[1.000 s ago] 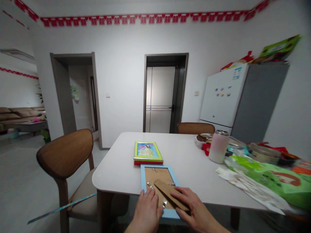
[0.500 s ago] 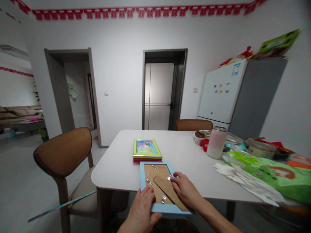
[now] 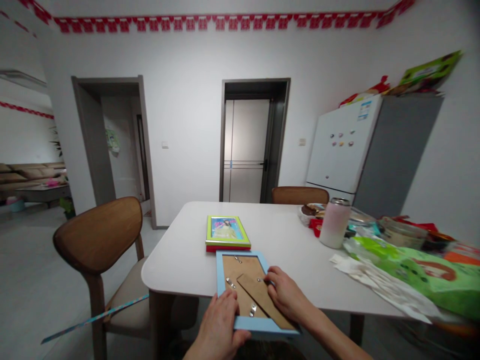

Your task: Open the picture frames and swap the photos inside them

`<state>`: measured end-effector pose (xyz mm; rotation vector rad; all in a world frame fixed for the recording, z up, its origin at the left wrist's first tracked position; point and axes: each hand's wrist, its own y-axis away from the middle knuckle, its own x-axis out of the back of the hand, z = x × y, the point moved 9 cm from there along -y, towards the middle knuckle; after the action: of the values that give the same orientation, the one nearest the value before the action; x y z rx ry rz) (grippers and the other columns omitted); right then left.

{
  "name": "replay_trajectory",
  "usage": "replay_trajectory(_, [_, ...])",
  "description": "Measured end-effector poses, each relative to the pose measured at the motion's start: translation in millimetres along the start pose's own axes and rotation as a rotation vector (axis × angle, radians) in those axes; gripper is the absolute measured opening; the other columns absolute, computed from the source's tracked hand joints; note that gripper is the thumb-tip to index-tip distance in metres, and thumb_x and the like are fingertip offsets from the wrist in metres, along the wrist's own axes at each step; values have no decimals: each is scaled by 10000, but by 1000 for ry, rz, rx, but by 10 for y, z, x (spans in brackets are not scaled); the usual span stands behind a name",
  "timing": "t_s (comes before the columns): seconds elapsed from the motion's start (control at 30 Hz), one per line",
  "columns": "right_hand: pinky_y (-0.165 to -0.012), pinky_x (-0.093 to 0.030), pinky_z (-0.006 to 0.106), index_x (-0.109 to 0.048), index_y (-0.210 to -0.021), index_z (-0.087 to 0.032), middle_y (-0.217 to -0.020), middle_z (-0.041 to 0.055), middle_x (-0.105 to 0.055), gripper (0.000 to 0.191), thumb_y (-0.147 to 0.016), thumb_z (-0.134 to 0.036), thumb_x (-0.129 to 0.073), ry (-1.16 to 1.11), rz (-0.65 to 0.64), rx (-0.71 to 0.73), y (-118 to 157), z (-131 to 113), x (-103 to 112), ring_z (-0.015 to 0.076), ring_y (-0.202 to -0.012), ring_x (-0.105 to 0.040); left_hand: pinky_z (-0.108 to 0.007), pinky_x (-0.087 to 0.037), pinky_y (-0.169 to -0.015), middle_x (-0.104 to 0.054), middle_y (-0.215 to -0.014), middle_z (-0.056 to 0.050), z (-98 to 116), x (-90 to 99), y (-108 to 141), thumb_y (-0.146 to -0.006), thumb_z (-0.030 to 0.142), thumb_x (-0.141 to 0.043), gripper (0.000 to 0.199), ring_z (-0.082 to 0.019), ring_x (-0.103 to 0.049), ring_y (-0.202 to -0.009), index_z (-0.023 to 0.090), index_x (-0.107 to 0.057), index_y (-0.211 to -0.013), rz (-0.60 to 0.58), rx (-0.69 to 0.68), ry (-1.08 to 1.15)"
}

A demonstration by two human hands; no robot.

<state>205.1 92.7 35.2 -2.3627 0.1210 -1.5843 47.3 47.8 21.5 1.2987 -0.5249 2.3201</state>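
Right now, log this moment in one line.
left hand: on blue frame | right hand: at its right side | backing: faces up | green frame: beyond

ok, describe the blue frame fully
Blue frame, back up: brown board, seemingly fibreboard, with small metal clips and a slanting brown stand leg. It lies nearly flat, far part over the white table, near end past the edge. Left hand is on its near left corner; right hand is at its right side.

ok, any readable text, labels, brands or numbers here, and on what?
None legible.
Sticker on fridge: too small.
Green packet atop it: blurred.
Green-framed picture: pink marks, too small.
Red border: motifs unclear.
Blue frame: none visible on its back.
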Motion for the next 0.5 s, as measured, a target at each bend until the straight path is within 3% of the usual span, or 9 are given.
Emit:
replay_trajectory(0.13, [-797, -360, 241, -597, -806, -158, -897, 70, -533, 289, -698, -136, -329, -20, 0, 8, 21, 24, -5, 149, -846, -503, -375, -171, -1024, -391, -1279, -89, -10, 12, -9, -639, 292, -587, 537, -215, -306, -1191, 147, -450, -1138, 13, -2, 6])
replay_trajectory(0.3, [-818, -352, 256, -555, -980, -148, -970, 83, -533, 354, -704, -144, -335, -1, 39, -27, 10, 68, -17, 159, -894, -496, -375, -184, -1021, -403, -1270, -82, -16, 6, -13, -635, 297, -594, 521, -216, -318, -1183, 165, -463, -1121, 22, -20, 9])
replay_trajectory(0.5, [-802, -358, 246, -644, -793, -159, -993, 101, -516, 341, -739, -150, -307, 44, -27, 20, 1, 5, -38, 162, -885, -513, -351, -193, -1021, -422, -1254, -86, -10, 25, -9, -643, 305, -598, 514, -214, -335, -1174, 155, -467, -1117, 56, -27, 0])
